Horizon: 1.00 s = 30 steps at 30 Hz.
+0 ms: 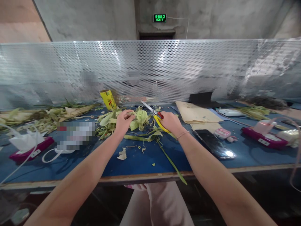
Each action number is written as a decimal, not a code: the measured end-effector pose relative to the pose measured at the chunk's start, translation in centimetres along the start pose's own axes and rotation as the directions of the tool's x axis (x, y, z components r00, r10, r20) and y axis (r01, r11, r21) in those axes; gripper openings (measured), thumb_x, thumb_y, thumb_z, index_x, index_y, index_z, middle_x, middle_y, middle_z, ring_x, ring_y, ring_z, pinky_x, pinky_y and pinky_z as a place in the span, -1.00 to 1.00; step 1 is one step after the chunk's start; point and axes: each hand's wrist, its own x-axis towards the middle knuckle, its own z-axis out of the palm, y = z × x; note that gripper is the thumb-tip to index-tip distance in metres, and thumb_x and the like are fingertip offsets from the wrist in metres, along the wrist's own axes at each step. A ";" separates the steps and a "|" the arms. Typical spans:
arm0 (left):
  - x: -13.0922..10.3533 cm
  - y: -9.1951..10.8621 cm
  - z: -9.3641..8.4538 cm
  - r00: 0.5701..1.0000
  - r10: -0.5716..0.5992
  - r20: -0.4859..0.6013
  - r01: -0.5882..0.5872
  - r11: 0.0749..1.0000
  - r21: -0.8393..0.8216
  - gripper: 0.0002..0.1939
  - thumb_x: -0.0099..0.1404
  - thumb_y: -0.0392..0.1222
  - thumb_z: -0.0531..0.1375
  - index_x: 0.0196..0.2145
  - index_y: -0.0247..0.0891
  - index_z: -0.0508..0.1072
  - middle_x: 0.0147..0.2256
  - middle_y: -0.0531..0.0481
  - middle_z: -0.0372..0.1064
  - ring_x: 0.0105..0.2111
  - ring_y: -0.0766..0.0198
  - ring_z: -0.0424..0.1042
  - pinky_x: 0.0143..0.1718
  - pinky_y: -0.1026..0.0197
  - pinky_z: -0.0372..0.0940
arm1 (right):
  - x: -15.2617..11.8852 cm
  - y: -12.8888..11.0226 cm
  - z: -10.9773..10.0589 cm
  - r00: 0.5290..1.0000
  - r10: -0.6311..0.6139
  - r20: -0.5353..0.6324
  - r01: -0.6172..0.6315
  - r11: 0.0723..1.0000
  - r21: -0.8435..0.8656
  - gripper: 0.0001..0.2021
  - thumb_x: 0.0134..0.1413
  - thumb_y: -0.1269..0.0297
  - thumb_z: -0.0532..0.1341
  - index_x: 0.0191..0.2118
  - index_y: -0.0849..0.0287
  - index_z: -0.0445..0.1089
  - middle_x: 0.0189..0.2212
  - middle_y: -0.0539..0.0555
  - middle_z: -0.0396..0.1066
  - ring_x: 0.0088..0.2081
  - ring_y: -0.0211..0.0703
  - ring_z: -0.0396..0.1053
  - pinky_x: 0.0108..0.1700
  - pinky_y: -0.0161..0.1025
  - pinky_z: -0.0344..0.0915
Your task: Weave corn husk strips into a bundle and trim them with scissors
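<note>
My right hand (171, 122) grips a pair of scissors (160, 118) by the yellow and red handles. Their metal blades are close together and point up and to the left. Across from them, my left hand (124, 121) has its fingers curled in a pinch at the edge of a leafy heap. What lies between those fingertips is too small to make out. Just right of them is a crumpled pale green leaf or flower (142, 117). Cut leaves and stems (108, 122) lie around my left hand. A long green stem (172, 163) reaches over the table's front edge.
A yellow tube-like container (108, 99) leans near the perforated metal screen (131, 62). On the right are brown paper (197, 113), a dark phone (211, 144) and a purple power strip (264, 138). Another power strip (31, 150) and dry stalks (77, 112) lie left.
</note>
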 end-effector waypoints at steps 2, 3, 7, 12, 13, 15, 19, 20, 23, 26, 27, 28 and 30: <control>0.1 -0.3 0.3 0.997 -0.075 0.008 0.075 0.986 -0.150 -0.70 -0.13 -0.16 0.27 -0.38 -0.31 0.42 -0.53 0.01 0.36 -0.50 0.32 0.33 -0.38 0.23 0.22 | 0.2 0.4 0.4 0.997 0.061 0.054 -0.061 0.998 -0.009 -0.72 -0.01 0.19 0.04 -0.24 0.23 0.35 -0.32 0.23 0.42 -0.26 0.01 0.39 -0.33 -0.23 0.23; 0.2 -0.4 0.4 0.994 -0.105 0.004 0.104 0.971 -0.215 -0.71 -0.16 -0.16 0.29 -0.41 -0.32 0.42 -0.54 0.01 0.37 -0.51 0.33 0.32 -0.38 0.23 0.22 | 0.3 0.6 0.6 0.993 0.088 0.084 -0.087 0.996 -0.023 -0.73 -0.04 0.23 0.06 -0.25 0.25 0.36 -0.30 0.25 0.42 -0.25 0.03 0.38 -0.33 -0.23 0.23; 0.3 -0.5 0.7 0.986 -0.162 0.026 0.160 0.916 -0.369 -0.69 -0.24 -0.20 0.32 -0.47 -0.34 0.42 -0.57 0.04 0.34 -0.56 0.40 0.27 -0.41 0.27 0.20 | 0.3 1.5 1.3 0.960 0.132 0.246 -0.116 0.990 -0.078 -0.73 -0.11 0.29 0.11 -0.27 0.33 0.38 -0.27 0.32 0.38 -0.24 0.04 0.38 -0.31 -0.22 0.24; -0.2 0.6 0.6 0.983 -0.140 0.117 0.173 0.919 -0.355 -0.63 -0.19 -0.24 0.31 -0.33 -0.32 0.41 -0.53 0.06 0.35 -0.49 0.38 0.31 -0.35 0.26 0.22 | 0.5 1.2 2.0 0.996 -0.088 0.026 0.088 0.996 0.005 -0.75 -0.05 0.30 0.11 -0.27 0.38 0.34 -0.24 0.34 0.31 -0.14 0.05 0.29 -0.12 -0.12 0.19; -0.4 0.8 0.6 0.983 -0.129 0.127 0.167 0.920 -0.355 -0.62 -0.18 -0.25 0.30 -0.31 -0.31 0.41 -0.53 0.07 0.34 -0.49 0.38 0.32 -0.34 0.26 0.22 | 0.5 0.9 2.1 0.987 -0.154 -0.055 0.157 0.985 0.068 -0.78 -0.03 0.32 0.10 -0.28 0.35 0.33 -0.26 0.29 0.31 -0.15 0.01 0.28 -0.09 -0.12 0.18; -0.7 1.2 0.7 0.984 -0.105 0.147 0.153 0.918 -0.365 -0.62 -0.15 -0.25 0.28 -0.29 -0.29 0.39 -0.55 0.10 0.32 -0.50 0.39 0.31 -0.33 0.26 0.23 | 0.5 -0.1 2.3 0.951 -0.265 -0.161 0.301 0.914 0.272 -0.83 0.00 0.33 0.09 -0.28 0.29 0.30 -0.30 0.19 0.30 -0.25 -0.15 0.30 -0.15 -0.19 0.23; -1.3 1.4 1.2 0.984 -0.053 0.171 0.115 0.917 -0.383 -0.68 -0.14 -0.26 0.28 -0.35 -0.29 0.35 -0.51 0.09 0.33 -0.47 0.41 0.32 -0.32 0.28 0.23 | 0.0 -2.6 2.4 0.908 -0.289 -0.304 0.417 0.693 0.588 -0.84 -0.04 0.32 0.13 -0.28 0.21 0.25 -0.33 0.10 0.27 -0.36 -0.26 0.29 -0.33 -0.28 0.30; -1.5 1.4 1.4 0.984 -0.033 0.176 0.099 0.918 -0.383 -0.69 -0.13 -0.27 0.28 -0.36 -0.29 0.35 -0.49 0.08 0.33 -0.46 0.41 0.32 -0.32 0.29 0.23 | -0.1 -3.1 2.3 0.906 -0.263 -0.333 0.421 0.654 0.628 -0.84 -0.06 0.32 0.14 -0.29 0.20 0.25 -0.34 0.09 0.27 -0.35 -0.25 0.29 -0.34 -0.29 0.30; -2.0 1.4 1.8 0.977 0.021 0.212 0.060 0.926 -0.372 -0.71 -0.13 -0.26 0.29 -0.39 -0.27 0.33 -0.47 0.08 0.34 -0.42 0.41 0.33 -0.31 0.30 0.22 | -0.6 -4.1 1.9 0.904 -0.199 -0.378 0.420 0.573 0.704 -0.86 -0.06 0.31 0.14 -0.30 0.18 0.23 -0.35 0.07 0.31 -0.33 -0.25 0.31 -0.32 -0.28 0.30; -2.4 1.6 2.0 0.969 0.033 0.244 0.065 0.920 -0.385 -0.71 -0.12 -0.23 0.30 -0.40 -0.26 0.33 -0.45 0.09 0.33 -0.42 0.41 0.34 -0.31 0.30 0.24 | -0.9 -4.4 1.5 0.894 -0.177 -0.411 0.435 0.559 0.705 -0.92 -0.04 0.34 0.12 -0.35 0.17 0.26 -0.37 0.05 0.34 -0.36 -0.26 0.31 -0.26 -0.25 0.29; -2.6 1.8 2.0 0.969 0.026 0.246 0.076 0.915 -0.397 -0.72 -0.11 -0.21 0.29 -0.40 -0.26 0.33 -0.45 0.09 0.33 -0.43 0.42 0.33 -0.31 0.30 0.24 | -1.0 -4.4 1.4 0.893 -0.172 -0.417 0.436 0.559 0.705 -0.94 -0.03 0.34 0.11 -0.37 0.17 0.27 -0.38 0.04 0.35 -0.36 -0.26 0.32 -0.25 -0.26 0.29; -2.7 1.9 2.0 0.969 0.015 0.245 0.089 0.909 -0.407 -0.73 -0.09 -0.19 0.28 -0.40 -0.26 0.34 -0.45 0.09 0.32 -0.45 0.43 0.33 -0.32 0.30 0.25 | -1.0 -4.4 1.3 0.894 -0.164 -0.416 0.432 0.559 0.708 -0.94 -0.02 0.34 0.10 -0.38 0.16 0.28 -0.38 0.04 0.36 -0.36 -0.26 0.32 -0.25 -0.26 0.29; -2.8 2.1 2.0 0.971 -0.010 0.239 0.111 0.903 -0.414 -0.76 -0.05 -0.14 0.26 -0.40 -0.26 0.35 -0.46 0.09 0.31 -0.48 0.44 0.31 -0.35 0.31 0.25 | -1.0 -4.3 1.2 0.904 -0.143 -0.403 0.409 0.563 0.718 -0.91 -0.01 0.32 0.08 -0.38 0.16 0.30 -0.37 0.04 0.36 -0.36 -0.26 0.32 -0.26 -0.28 0.29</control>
